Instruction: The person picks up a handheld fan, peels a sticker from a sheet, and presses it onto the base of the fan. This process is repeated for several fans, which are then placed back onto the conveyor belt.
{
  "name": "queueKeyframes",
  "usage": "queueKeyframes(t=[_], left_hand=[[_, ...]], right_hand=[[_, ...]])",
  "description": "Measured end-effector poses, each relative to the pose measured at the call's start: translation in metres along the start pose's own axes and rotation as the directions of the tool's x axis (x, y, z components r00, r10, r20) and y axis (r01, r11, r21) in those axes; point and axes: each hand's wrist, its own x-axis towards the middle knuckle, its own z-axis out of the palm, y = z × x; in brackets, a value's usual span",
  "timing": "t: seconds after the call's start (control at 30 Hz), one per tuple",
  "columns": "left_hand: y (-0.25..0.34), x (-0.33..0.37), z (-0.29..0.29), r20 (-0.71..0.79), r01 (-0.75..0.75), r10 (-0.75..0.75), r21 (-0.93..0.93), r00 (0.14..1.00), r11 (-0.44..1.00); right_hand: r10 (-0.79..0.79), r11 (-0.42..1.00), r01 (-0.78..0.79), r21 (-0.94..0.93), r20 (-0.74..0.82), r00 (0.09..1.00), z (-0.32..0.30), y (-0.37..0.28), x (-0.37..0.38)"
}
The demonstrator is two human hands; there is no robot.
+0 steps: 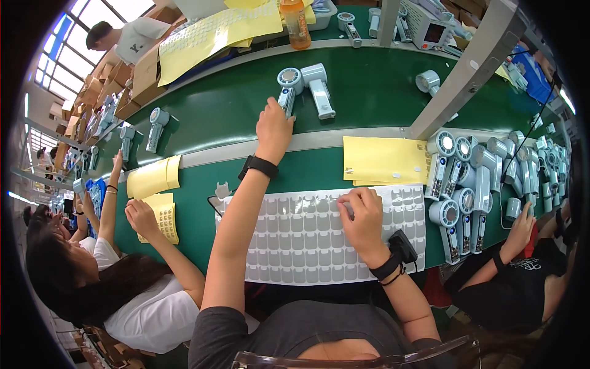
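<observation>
My left hand (274,129) reaches out onto the green belt, its fingers closed round the handle of a pale blue handheld fan (289,77). A second pale blue fan (318,89) lies against it on the right. Below, a white sheet (228,246) with rows of grey rounded stickers (301,240) is spread on the bench before me. My right hand (364,220) is over the upper part of this sheet, thumb and fingers pinched on a small grey sticker (350,210). The fingers partly cover the sticker.
Several fans (465,200) are piled on the bench at right; more lie on the belt at left. Yellow sheets (386,158) lie beyond the sticker sheet. A metal post (470,71) rises at right. Co-workers sit on both sides; an orange bottle (296,24) stands at the back.
</observation>
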Motion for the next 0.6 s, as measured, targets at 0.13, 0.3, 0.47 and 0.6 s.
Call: queueKeyframes(t=[0.13, 0.3, 0.47, 0.6], left_hand=[[-0.007, -0.012, -0.01, -0.401, -0.304, 0.254, -0.065, 0.88, 0.951], [0.017, -0.052, -0.035, -0.481, -0.36, 0.18, -0.314, 0.858, 0.879], [0.027, -0.091, -0.047, -0.639, -0.543, 0.272, -0.275, 0.72, 0.793], [0.036, -0.129, -0.038, -0.519, -0.528, 0.244, -0.515, 0.819, 0.676]], right_hand=[[0.02, 1.0, -0.02, 0.007, -0.048, 0.999, 0.003, -0.002, 0.002], [0.005, 1.0, -0.004, 0.014, -0.044, 0.999, -0.001, -0.004, 0.0], [0.042, 0.996, -0.041, 0.078, -0.013, 0.999, -0.002, -0.005, 0.004], [0.252, 0.87, -0.252, 0.423, 0.059, 0.966, -0.016, -0.004, 0.008]])
